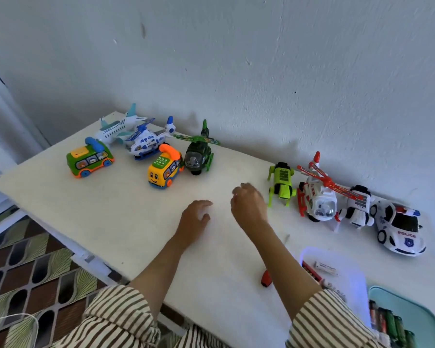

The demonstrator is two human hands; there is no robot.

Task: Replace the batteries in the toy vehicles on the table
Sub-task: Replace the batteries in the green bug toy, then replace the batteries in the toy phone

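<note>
Toy vehicles stand in two groups on the white table (pixel 116 222). Far left: a green bus (pixel 89 160), a white airplane (pixel 118 128), a blue-white helicopter (pixel 147 141), a yellow bus (pixel 163 170) and a dark green helicopter (pixel 197 153). At the right: a lime robot car (pixel 281 183), a red-white helicopter (pixel 318 197), a white robot car (pixel 357 209) and a police car (pixel 399 227). My left hand (pixel 195 218) rests on the table, fingers relaxed, holding nothing. My right hand (pixel 249 200) hovers just left of the lime robot car, fingers loosely curled and empty.
A red-handled screwdriver (pixel 265 278) lies beside my right forearm. A clear tray (pixel 347 280) with batteries sits at the near right, and a teal tray (pixel 422 315) with more batteries at the bottom right corner. The wall backs the table; patterned floor lies left.
</note>
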